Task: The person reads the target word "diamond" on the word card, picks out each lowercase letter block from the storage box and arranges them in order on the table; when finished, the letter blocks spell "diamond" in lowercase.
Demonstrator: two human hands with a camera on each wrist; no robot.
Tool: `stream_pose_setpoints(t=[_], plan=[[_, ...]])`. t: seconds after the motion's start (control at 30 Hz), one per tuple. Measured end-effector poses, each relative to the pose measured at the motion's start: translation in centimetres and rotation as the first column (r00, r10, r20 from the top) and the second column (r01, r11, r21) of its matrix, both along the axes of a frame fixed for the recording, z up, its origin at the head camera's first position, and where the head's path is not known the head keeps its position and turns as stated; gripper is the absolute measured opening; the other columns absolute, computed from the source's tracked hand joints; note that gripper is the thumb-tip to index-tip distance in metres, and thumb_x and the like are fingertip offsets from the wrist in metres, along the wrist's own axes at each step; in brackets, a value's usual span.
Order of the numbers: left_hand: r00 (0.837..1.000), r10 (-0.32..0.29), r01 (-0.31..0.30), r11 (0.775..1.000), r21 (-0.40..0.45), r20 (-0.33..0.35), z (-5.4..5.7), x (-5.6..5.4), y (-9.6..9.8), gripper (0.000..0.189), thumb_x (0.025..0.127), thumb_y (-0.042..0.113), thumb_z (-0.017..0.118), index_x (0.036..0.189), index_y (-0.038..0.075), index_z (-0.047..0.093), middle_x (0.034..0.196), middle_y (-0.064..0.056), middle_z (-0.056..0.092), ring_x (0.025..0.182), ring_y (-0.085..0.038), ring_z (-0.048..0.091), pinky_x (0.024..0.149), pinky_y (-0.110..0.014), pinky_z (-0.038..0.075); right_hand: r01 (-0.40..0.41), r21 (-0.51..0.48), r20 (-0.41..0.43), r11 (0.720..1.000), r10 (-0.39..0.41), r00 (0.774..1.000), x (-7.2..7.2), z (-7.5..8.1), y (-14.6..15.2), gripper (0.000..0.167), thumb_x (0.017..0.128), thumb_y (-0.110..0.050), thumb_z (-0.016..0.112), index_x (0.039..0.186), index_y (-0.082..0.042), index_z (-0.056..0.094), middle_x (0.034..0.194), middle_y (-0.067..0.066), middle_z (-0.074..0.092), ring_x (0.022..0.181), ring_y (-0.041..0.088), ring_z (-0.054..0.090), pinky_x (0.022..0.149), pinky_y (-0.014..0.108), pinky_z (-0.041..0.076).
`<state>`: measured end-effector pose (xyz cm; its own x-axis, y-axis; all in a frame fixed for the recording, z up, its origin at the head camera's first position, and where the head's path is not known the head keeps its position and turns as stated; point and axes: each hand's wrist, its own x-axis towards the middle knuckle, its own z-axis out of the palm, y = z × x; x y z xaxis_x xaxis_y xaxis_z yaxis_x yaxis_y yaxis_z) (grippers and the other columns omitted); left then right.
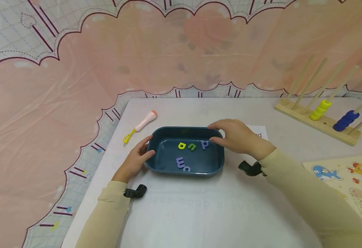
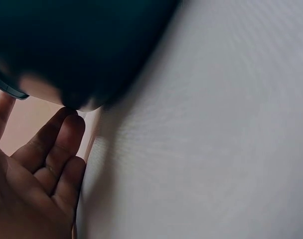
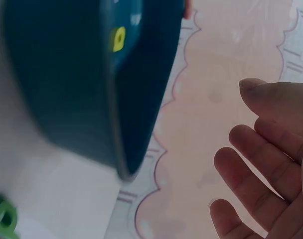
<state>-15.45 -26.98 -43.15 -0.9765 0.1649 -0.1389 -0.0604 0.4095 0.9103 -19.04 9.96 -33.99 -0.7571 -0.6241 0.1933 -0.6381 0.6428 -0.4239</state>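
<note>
At the left end of the dark teal tray (image 1: 165, 158), the left hand (image 1: 132, 162) grips the edge, thumb over the rim and fingers against the outer wall. By the far right corner, the right hand (image 1: 236, 136) has its fingers parted and loosely bent, holding nothing; the right wrist view shows a gap between them and the tray. Inside lie five letters: a yellow one (image 1: 182, 146), a green one (image 1: 192, 147) and a purple one (image 1: 204, 144) in a row, with two more purple letters (image 1: 180, 162) nearer the person. Beyond the tray's far left corner rests a pink-handled tool (image 1: 145, 121). A card (image 1: 259, 131) sits partly behind the right hand; farther right stands a wooden peg rack (image 1: 317, 120), with a picture board (image 1: 343, 182) nearer the person.
</note>
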Motion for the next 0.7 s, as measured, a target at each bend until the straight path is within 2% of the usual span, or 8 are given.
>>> stream_pose_setpoints(t=[0.13, 0.33, 0.53, 0.7], plan=[[1.0, -0.001, 0.001, 1.0, -0.017, -0.006, 0.0, 0.1, 0.0, 0.067, 0.102, 0.021, 0.06, 0.16, 0.017, 0.027, 0.152, -0.026, 0.039, 0.137, -0.041, 0.041, 0.109, -0.055, 0.034, -0.027, -0.002, 0.045, 1.0, 0.028, 0.999, -0.4, 0.2, -1.8, 0.043, 0.091, -0.021, 0.075, 0.128, -0.002, 0.066, 0.12, 0.013, 0.069, 0.11, 0.027, 0.064, 0.098, 0.046, 0.049], [1.0, -0.003, 0.003, 1.0, -0.017, -0.003, -0.1, 0.1, 0.0, 0.067, 0.102, 0.021, 0.06, 0.159, 0.016, 0.027, 0.152, -0.026, 0.039, 0.137, -0.041, 0.041, 0.109, -0.055, 0.033, -0.047, 0.014, 0.096, 0.999, 0.045, 0.994, -1.0, -0.6, -3.9, 0.042, 0.091, -0.021, 0.075, 0.128, -0.003, 0.067, 0.12, 0.014, 0.069, 0.106, 0.027, 0.064, 0.097, 0.044, 0.05], [1.0, 0.0, 0.0, 1.0, -0.008, -0.01, -0.2, 0.0, -0.1, 0.065, 0.102, 0.019, 0.06, 0.158, 0.015, 0.028, 0.152, -0.027, 0.039, 0.137, -0.042, 0.041, 0.109, -0.057, 0.033, -0.086, 0.045, 0.096, 0.995, 0.081, 0.992, -1.5, -1.3, -5.2, 0.041, 0.093, -0.023, 0.073, 0.129, -0.004, 0.066, 0.122, 0.012, 0.068, 0.108, 0.026, 0.063, 0.099, 0.043, 0.048], [1.0, 0.001, -0.001, 1.0, -0.007, -0.008, -0.2, 0.1, -0.3, 0.065, 0.101, 0.019, 0.059, 0.158, 0.016, 0.028, 0.151, -0.028, 0.039, 0.137, -0.043, 0.041, 0.109, -0.057, 0.033, -0.076, 0.048, 0.089, 0.996, 0.072, 0.993, -1.5, -0.9, -5.6, 0.041, 0.093, -0.023, 0.073, 0.129, -0.005, 0.067, 0.122, 0.01, 0.068, 0.108, 0.025, 0.063, 0.1, 0.043, 0.048]])
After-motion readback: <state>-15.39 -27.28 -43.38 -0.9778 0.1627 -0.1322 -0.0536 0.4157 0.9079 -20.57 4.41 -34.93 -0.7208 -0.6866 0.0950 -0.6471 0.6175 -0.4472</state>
